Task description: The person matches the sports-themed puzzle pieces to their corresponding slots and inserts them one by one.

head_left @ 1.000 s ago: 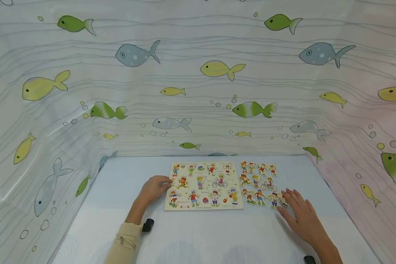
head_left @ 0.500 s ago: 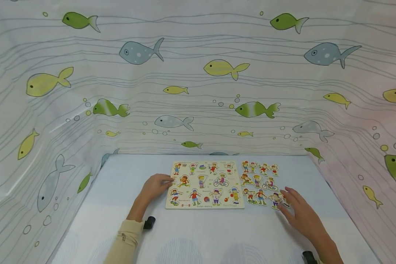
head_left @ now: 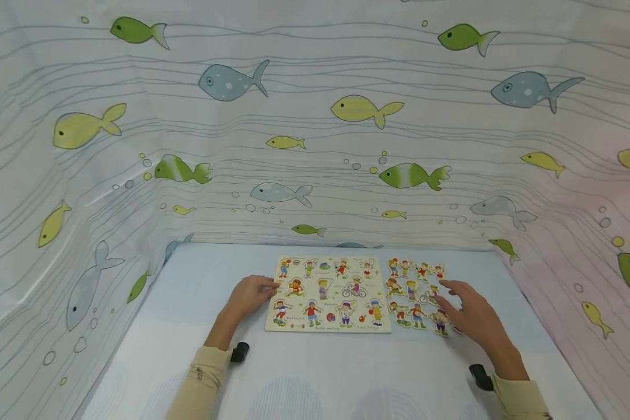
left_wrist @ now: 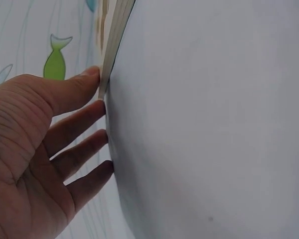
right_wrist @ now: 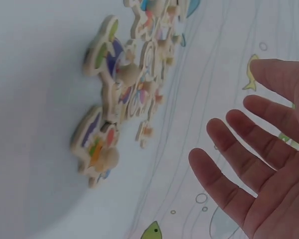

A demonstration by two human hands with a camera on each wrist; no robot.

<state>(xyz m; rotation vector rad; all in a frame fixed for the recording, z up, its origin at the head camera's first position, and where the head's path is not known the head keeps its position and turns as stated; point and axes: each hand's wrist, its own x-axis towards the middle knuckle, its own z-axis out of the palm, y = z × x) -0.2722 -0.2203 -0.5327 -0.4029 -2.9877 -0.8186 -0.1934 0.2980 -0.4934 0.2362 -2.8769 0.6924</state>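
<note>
A cream puzzle board (head_left: 307, 298) printed with children playing sports lies on the table. My left hand (head_left: 248, 296) is at its left side, thumb and fingertips touching near the edge (left_wrist: 112, 55), the fingers fairly straight. To the right of the board, several cut-out wooden figure pieces (head_left: 416, 318) are laid out in rows. Above their right side hovers my right hand (head_left: 469, 312), fingers spread and holding nothing. It partly covers the bicycle piece (head_left: 426, 297) and the lower right piece. Round wooden knobs (right_wrist: 109, 157) stick up from the pieces in the right wrist view.
A pale table (head_left: 205, 256) carries the board and pieces. Behind and at both sides rises a white sheet (head_left: 325, 163) printed with fish. Black wrist cameras (head_left: 240, 352) sit at both cuffs.
My right hand has lifted from the lower right pieces and moved forward toward the middle row. My left hand stays at the board's edge. The head view has shifted slightly.
</note>
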